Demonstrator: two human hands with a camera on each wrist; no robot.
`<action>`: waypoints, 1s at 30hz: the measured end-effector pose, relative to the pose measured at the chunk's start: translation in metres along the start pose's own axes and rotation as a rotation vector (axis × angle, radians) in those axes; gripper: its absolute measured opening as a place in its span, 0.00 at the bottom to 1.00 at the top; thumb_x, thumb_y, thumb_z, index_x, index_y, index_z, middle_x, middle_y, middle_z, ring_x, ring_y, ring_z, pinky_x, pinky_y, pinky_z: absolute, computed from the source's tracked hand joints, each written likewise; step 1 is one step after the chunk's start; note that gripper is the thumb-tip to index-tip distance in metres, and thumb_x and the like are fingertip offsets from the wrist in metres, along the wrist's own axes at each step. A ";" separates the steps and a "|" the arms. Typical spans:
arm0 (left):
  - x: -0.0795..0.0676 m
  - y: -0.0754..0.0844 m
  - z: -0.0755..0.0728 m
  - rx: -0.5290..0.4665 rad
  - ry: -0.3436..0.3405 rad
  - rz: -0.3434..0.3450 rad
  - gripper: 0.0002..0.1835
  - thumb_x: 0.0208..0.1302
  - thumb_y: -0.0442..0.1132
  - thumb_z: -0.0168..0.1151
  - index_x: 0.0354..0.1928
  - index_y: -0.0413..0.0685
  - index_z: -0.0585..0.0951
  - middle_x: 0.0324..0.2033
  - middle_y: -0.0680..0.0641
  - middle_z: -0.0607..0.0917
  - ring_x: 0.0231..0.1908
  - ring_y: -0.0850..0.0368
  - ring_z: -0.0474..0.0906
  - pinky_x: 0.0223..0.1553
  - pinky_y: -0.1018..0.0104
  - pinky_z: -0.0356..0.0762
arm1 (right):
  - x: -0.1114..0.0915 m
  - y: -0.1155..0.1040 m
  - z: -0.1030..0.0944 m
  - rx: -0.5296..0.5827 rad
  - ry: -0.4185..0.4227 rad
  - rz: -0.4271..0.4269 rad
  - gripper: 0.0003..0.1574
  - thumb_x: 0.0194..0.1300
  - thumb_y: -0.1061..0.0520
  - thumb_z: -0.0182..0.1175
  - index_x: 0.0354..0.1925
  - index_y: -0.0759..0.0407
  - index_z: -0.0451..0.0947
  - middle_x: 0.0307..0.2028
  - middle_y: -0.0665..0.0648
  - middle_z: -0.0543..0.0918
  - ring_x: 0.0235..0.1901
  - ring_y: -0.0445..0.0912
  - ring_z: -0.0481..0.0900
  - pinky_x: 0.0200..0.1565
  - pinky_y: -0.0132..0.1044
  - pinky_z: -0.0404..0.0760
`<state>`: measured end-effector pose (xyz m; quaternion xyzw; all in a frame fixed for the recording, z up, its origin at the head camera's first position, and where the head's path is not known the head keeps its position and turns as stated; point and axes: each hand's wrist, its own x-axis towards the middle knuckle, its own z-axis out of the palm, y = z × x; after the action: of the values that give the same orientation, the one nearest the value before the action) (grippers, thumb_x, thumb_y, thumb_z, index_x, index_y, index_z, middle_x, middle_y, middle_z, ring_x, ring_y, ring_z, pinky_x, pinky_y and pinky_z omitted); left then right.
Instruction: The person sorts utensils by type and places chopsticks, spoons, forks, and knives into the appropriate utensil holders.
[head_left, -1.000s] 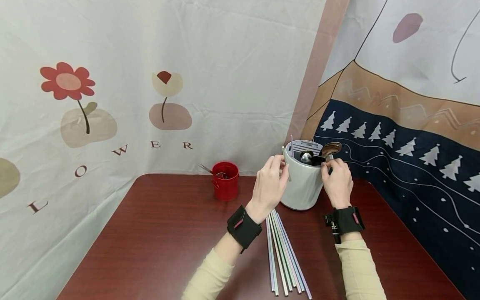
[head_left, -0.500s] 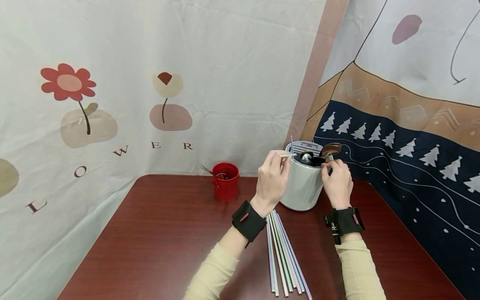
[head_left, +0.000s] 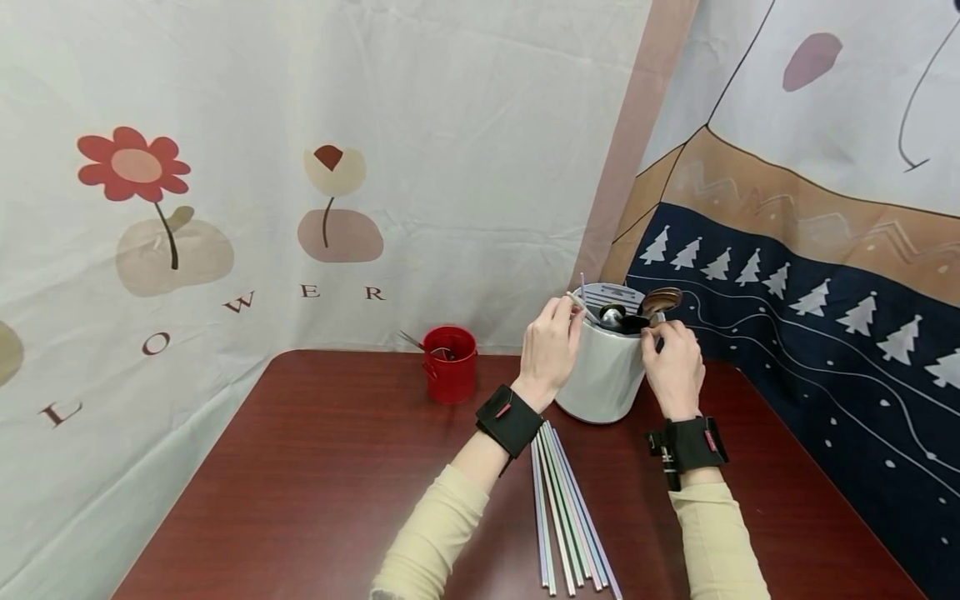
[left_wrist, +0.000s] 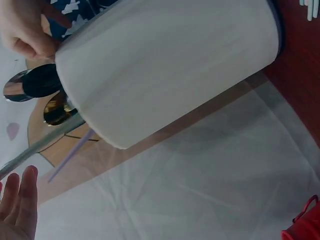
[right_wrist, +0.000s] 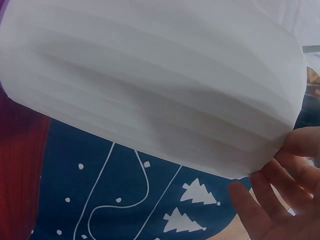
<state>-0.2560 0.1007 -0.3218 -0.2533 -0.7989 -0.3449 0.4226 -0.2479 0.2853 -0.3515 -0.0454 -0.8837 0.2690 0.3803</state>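
A white utensil holder stands upright at the back right of the table. Its mouth holds dark and bronze-coloured spoons and a thin purple straw. My left hand is at its left rim, pinching a pale straw near one end. That straw slants down, its far end at the holder's mouth. On the opposite side, my right hand grips the rim between thumb and fingers; the right wrist view shows the thumb at the edge.
Several pastel straws lie loosely bundled on the dark red table between my forearms. Left of the holder stands a red bucket with metal cutlery inside. A printed cloth hangs right behind the table's back edge.
The pale straw, upright beside the holder's left wall at first, swung level across the rim and now tips down into the mouth. My left hand shifted slightly right; the right kept its grip.
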 end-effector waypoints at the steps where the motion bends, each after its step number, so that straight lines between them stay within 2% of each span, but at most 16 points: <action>1: -0.001 -0.001 0.001 0.012 -0.005 -0.004 0.06 0.69 0.39 0.54 0.38 0.45 0.77 0.34 0.49 0.81 0.31 0.59 0.82 0.31 0.69 0.78 | 0.000 0.000 0.000 0.003 0.002 -0.002 0.16 0.69 0.55 0.53 0.37 0.68 0.79 0.42 0.66 0.79 0.45 0.62 0.74 0.45 0.58 0.74; 11: -0.007 -0.004 0.005 0.078 -0.062 -0.050 0.08 0.71 0.42 0.52 0.37 0.46 0.76 0.31 0.50 0.80 0.28 0.60 0.80 0.27 0.70 0.75 | 0.001 0.000 0.001 -0.006 0.006 0.012 0.16 0.69 0.55 0.53 0.37 0.68 0.79 0.42 0.65 0.79 0.46 0.61 0.74 0.44 0.59 0.74; 18: 0.004 -0.002 0.006 0.106 -0.077 -0.070 0.09 0.71 0.42 0.50 0.36 0.46 0.76 0.28 0.50 0.80 0.26 0.56 0.80 0.26 0.65 0.75 | 0.001 0.000 0.001 -0.011 0.006 0.010 0.16 0.69 0.55 0.53 0.37 0.67 0.79 0.42 0.65 0.79 0.46 0.61 0.74 0.43 0.59 0.74; 25: 0.010 -0.003 0.004 0.119 -0.179 -0.104 0.14 0.73 0.44 0.48 0.49 0.47 0.79 0.38 0.49 0.85 0.32 0.56 0.83 0.29 0.65 0.77 | 0.000 0.000 0.001 -0.013 0.011 0.009 0.16 0.69 0.55 0.53 0.37 0.67 0.79 0.41 0.65 0.79 0.45 0.61 0.74 0.43 0.59 0.74; 30: 0.000 -0.006 0.003 0.140 -0.241 -0.123 0.13 0.73 0.44 0.47 0.46 0.48 0.80 0.35 0.50 0.85 0.30 0.55 0.82 0.28 0.65 0.76 | 0.001 -0.001 0.000 -0.014 0.005 0.012 0.16 0.69 0.55 0.53 0.37 0.68 0.79 0.42 0.66 0.79 0.46 0.61 0.74 0.43 0.59 0.74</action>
<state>-0.2618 0.0993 -0.3251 -0.2131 -0.8799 -0.2809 0.3185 -0.2483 0.2848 -0.3509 -0.0539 -0.8842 0.2651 0.3808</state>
